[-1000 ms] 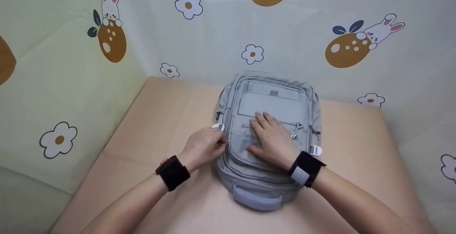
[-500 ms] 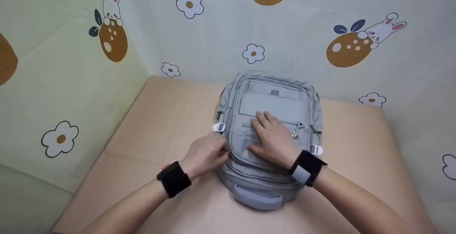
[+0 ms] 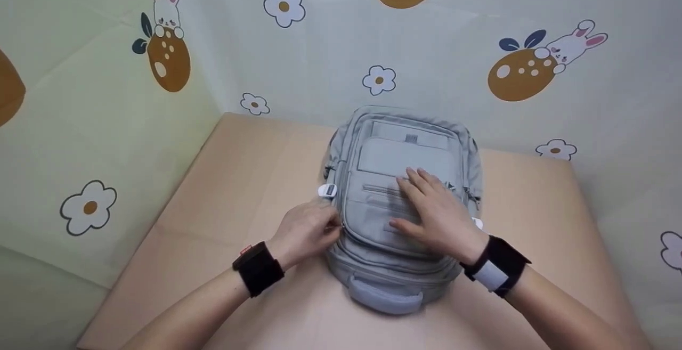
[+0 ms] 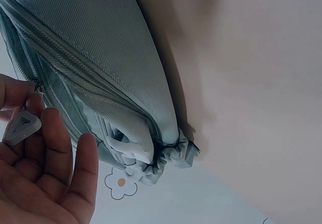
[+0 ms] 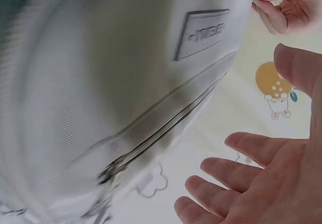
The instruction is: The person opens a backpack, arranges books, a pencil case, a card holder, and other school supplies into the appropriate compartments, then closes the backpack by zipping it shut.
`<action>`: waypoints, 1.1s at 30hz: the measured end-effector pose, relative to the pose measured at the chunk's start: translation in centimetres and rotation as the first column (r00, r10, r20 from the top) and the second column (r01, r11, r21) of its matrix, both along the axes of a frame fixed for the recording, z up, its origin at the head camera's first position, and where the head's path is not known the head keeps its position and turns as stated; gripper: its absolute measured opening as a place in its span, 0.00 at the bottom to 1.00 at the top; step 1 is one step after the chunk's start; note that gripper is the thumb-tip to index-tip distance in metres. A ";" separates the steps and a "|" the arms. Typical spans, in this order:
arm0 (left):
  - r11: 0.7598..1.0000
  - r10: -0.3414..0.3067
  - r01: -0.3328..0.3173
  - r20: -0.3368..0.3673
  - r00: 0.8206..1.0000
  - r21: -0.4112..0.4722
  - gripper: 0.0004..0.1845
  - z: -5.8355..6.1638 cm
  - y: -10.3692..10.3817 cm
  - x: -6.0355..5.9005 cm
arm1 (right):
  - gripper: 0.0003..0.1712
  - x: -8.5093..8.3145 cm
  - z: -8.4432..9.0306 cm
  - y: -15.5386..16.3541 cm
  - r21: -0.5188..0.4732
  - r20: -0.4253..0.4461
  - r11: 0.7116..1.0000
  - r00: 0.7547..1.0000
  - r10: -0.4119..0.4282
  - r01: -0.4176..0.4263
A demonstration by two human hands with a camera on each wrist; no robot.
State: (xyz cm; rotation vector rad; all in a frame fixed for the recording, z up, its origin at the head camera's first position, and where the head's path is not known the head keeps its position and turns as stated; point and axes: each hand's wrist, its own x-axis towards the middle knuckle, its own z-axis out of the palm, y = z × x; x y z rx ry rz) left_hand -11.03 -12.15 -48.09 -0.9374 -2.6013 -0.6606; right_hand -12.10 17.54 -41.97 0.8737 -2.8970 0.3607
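- Lying flat on the tan table [image 3: 240, 169]: grey backpack [image 3: 402, 153], front panel up, long axis running away from the person, carry handle [image 3: 384, 295] at the near end.
- Left hand [image 3: 308, 228] at the bag's left edge, fingers curled, pinching a grey triangular zipper pull [image 4: 21, 127]; pull seen clearly only in the left wrist view.
- Right hand [image 3: 438, 212] palm down over the front pocket, fingers straight, slightly spread.
- Right wrist view blurred; showed a rectangular logo patch [image 5: 203, 32], fingers apparently lifted off the fabric.
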 end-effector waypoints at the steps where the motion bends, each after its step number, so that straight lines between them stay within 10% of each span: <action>1: 1.000 0.001 -0.001 0.003 1.000 0.001 0.08 0.0 0.0 0.0 | 0.51 0.2 -0.1 0.4 0.001 -0.002 1.000 1.000 -0.004 0.004; 16: 0.999 0.036 -0.038 0.068 0.997 0.016 0.05 -0.1 -0.2 0.2 | 0.58 1.7 -4.1 4.2 0.024 0.004 0.997 0.998 -0.068 0.068; 33: 1.000 0.029 -0.028 0.116 0.993 -0.009 0.05 0.2 0.6 0.9 | 0.58 1.6 -4.8 4.3 0.022 -0.005 0.998 0.998 -0.059 0.059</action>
